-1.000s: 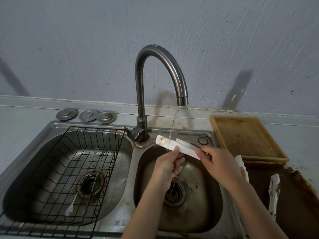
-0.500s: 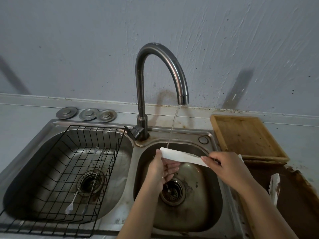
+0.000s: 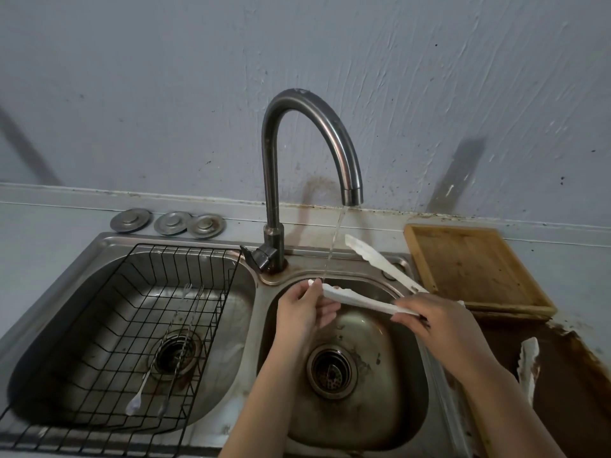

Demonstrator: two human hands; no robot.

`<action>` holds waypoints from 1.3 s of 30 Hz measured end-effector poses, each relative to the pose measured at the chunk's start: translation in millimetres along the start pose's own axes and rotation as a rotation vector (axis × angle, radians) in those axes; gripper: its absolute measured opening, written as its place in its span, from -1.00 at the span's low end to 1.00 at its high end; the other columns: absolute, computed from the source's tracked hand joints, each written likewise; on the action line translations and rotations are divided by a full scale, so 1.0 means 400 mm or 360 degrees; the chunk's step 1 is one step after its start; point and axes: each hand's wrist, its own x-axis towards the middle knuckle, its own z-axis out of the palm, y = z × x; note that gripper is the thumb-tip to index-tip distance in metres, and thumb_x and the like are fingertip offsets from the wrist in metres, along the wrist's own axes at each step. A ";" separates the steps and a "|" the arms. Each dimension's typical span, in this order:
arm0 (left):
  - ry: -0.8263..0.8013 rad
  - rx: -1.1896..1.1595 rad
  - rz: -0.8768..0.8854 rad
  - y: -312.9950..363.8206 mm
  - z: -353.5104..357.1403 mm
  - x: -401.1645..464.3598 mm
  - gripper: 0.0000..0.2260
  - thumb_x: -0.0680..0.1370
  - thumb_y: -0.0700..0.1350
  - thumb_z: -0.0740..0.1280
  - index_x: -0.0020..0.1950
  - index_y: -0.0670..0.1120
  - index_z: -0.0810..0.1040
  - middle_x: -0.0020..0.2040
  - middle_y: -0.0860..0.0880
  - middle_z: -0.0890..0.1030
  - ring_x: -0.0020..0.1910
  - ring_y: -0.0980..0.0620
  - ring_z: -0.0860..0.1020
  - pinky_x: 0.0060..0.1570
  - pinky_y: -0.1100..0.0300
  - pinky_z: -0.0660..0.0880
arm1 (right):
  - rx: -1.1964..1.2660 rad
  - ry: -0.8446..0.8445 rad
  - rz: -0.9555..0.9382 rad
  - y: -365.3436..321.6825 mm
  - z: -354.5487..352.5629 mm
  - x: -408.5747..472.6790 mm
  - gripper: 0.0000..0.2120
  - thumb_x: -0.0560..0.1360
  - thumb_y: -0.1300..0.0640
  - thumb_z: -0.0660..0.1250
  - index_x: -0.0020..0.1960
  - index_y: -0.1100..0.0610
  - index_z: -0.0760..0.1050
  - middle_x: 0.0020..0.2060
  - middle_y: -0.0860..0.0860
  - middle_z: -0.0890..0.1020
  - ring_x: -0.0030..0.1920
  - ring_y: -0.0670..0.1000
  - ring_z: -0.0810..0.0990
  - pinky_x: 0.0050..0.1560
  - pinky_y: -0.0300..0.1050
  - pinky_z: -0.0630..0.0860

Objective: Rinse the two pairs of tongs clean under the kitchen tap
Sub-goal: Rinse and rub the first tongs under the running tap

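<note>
A white pair of tongs (image 3: 360,299) is held over the right sink bowl (image 3: 406,408), its two arms spread apart. My right hand (image 3: 436,322) grips its hinge end. My left hand (image 3: 304,309) pinches the tip of the lower arm, where the thin water stream (image 3: 334,246) from the curved tap (image 3: 310,153) lands. The upper arm (image 3: 377,259) points up toward the back rim, out of the stream. A second white pair of tongs (image 3: 528,365), with brown stains, lies on the dark counter at the right.
A black wire rack (image 3: 139,325) sits in the left bowl with thin metal utensils (image 3: 178,342) in it. Three metal sink plugs (image 3: 168,222) lie behind that bowl. A wooden tray (image 3: 469,266) rests on the counter at the back right.
The tongs have sprung open, the upper arm swinging up and right. My left hand has moved up to pinch the lower arm's tip under the stream.
</note>
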 end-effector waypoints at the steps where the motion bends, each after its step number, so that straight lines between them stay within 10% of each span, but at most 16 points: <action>1: -0.0010 -0.0051 0.0020 0.007 0.008 0.002 -0.88 0.54 -0.11 0.31 -0.04 -0.15 0.56 -0.29 -0.12 0.68 -0.29 -0.02 0.68 -0.34 0.21 0.61 | 0.0002 0.0003 -0.0009 0.001 0.004 0.006 -0.81 0.44 0.09 0.39 0.05 0.03 0.62 -0.15 -0.12 0.67 -0.13 -0.16 0.59 -0.10 -0.20 0.52; 12: 0.0029 0.0133 0.0403 0.008 0.021 0.015 -0.48 0.23 -0.17 0.58 0.13 0.02 0.50 -0.20 -0.10 0.67 -0.15 -0.04 0.65 -0.07 0.02 0.59 | 0.0145 0.0197 -0.0069 -0.015 0.053 0.038 -0.74 0.39 0.30 0.43 0.05 0.12 0.62 -0.13 0.00 0.71 -0.10 -0.10 0.63 0.01 -0.15 0.53; 22: 0.0125 -0.0261 0.0292 0.030 0.023 0.010 -0.91 0.55 -0.14 0.29 -0.01 -0.15 0.51 -0.24 -0.14 0.63 -0.37 0.01 0.64 -0.40 0.22 0.59 | 0.0265 0.0362 -0.0116 -0.046 0.050 0.020 -0.62 0.34 0.28 0.49 0.13 0.08 0.57 -0.07 -0.06 0.69 -0.06 -0.19 0.61 0.03 -0.24 0.56; 30: 0.0083 -0.0430 0.0292 0.038 0.027 -0.004 -0.84 0.59 -0.26 0.18 0.14 -0.15 0.46 -0.07 -0.19 0.65 -0.13 -0.10 0.68 -0.35 0.16 0.60 | 0.0141 0.0991 -0.0190 -0.069 0.036 0.015 -0.63 0.32 0.46 0.41 0.11 0.33 0.55 0.22 0.29 0.50 0.15 0.18 0.56 0.09 -0.13 0.57; 35: 0.0078 -0.0131 0.0242 0.025 0.039 0.000 -0.79 0.59 -0.31 0.13 -0.07 -0.14 0.54 -0.16 -0.12 0.68 -0.21 -0.01 0.67 -0.39 0.25 0.57 | 0.0241 0.0698 0.0095 -0.044 0.030 0.012 -0.52 0.39 0.43 0.37 0.28 0.19 0.45 0.08 0.09 0.62 0.06 0.05 0.61 0.10 -0.30 0.45; 39: 0.0094 0.0398 0.0353 0.033 0.039 0.020 -0.78 0.57 -0.26 0.17 -0.16 -0.13 0.58 -0.14 -0.18 0.67 -0.17 -0.07 0.66 -0.26 0.13 0.63 | 0.0295 0.0255 0.0524 -0.021 0.067 0.021 -0.67 0.51 0.19 0.30 0.27 0.14 0.45 -0.18 -0.10 0.58 -0.26 -0.22 0.53 -0.31 -0.42 0.40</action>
